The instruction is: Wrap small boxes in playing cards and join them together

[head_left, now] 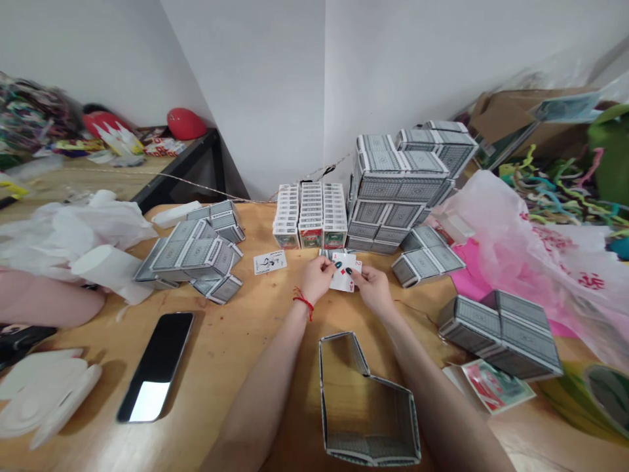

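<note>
Both hands meet at a few playing cards (342, 282), their faces turned up, with red diamonds showing. My left hand (317, 278) pinches the left side of the cards, and a red string bracelet circles its wrist. On the right side, my right hand (372, 287) grips them between thumb and fingers. Just behind the cards lies a grey-backed piece (330, 252), partly hidden. A joker card (270, 262) rests flat to the left. Between my forearms sits a hollow frame (322, 393) built from grey-backed cards, with no top.
Stacked card packs (310, 213) stand by the wall, beside a tall pile of grey card blocks (388, 190). More blocks lie at left (191, 252) and right (501, 331). A phone (156, 367), an opened card box (498, 383), a white roll (111, 269) and plastic bags (521, 242) surround the work area.
</note>
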{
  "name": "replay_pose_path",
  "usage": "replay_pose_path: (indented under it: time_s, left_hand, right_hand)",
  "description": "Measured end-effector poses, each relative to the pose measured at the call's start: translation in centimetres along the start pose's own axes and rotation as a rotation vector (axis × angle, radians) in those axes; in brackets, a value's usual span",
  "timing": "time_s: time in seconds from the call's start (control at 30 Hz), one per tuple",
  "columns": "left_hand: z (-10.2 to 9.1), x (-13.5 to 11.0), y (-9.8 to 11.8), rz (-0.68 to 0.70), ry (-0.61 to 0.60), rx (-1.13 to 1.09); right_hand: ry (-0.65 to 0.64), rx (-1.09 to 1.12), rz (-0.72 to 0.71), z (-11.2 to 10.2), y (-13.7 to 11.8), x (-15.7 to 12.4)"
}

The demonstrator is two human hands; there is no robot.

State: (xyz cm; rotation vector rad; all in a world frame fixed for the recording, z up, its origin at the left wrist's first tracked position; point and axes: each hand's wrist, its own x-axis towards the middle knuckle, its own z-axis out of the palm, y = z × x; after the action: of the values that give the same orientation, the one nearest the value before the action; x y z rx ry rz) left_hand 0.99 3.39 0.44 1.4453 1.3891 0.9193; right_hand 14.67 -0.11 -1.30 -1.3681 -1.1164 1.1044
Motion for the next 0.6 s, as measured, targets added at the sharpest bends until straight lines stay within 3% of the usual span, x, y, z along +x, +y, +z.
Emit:
replay_pose_path:
  time_s: [0.1,0.23,0.6]
  left_hand:
    - [0.44,-0.18,-0.17,0.122,0.097,0.195]
    - [0.68,-0.55,-0.03,0.177,0.14,0.338]
    - [0.39,-0.77,0.02,0.202,0.159,0.31]
  right_hand:
    - [-0.036,-0.019,0.002,0.19,-0.41,-0.23]
    - [-0.047,-0.031,-0.009,0.34,-0.86,-0.47]
    - [-0.125,-0.036,-0.026,0.49,-1.0,-0.58]
